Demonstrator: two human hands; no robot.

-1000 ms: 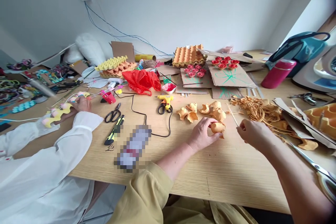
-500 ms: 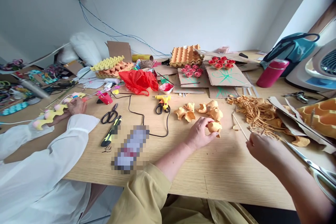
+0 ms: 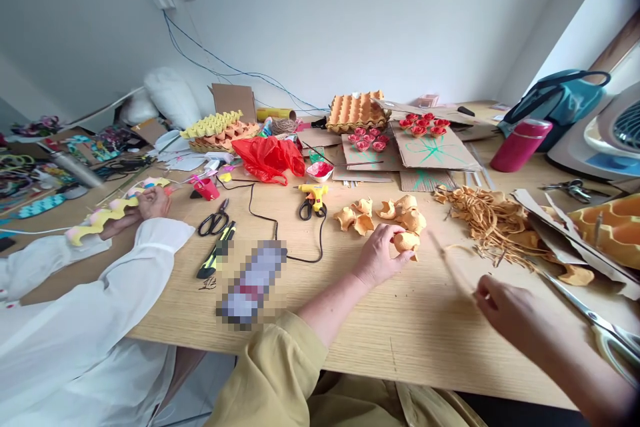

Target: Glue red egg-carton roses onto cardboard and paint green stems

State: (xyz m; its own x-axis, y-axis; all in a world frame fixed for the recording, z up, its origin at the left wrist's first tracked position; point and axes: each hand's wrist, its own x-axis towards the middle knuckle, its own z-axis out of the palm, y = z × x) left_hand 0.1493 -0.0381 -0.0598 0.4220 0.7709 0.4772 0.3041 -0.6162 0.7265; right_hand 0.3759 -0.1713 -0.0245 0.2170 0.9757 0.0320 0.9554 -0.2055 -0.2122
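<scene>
Between the thumb and fingers of my left hand [image 3: 376, 261] is an orange egg carton cup [image 3: 407, 241], held just above the table. My right hand [image 3: 507, 303] is closed on the end of a thin stick [image 3: 456, 268], which is smeared by motion and points toward the cups. Behind the held cup lie more cut cups [image 3: 411, 219], and another cluster of cups [image 3: 354, 217] sits to their left. A heap of orange carton trimmings [image 3: 493, 220] lies beyond my right hand. Large scissors [image 3: 597, 323] rest beside my right forearm.
A yellow glue gun [image 3: 313, 197] stands near a bowl of red paint [image 3: 320, 171]. Red painted flowers [image 3: 424, 123] sit on cardboard. Black scissors [image 3: 215, 219], a cutter knife [image 3: 216, 253] and a blurred-out phone [image 3: 254, 283] lie left. A co-worker's hand [image 3: 153, 203] handles a yellow carton strip [image 3: 107, 215].
My right hand has moved slightly down and toward me with the stick, which is now blurred. My left hand keeps its hold on the cup. The whole view has shifted a little.
</scene>
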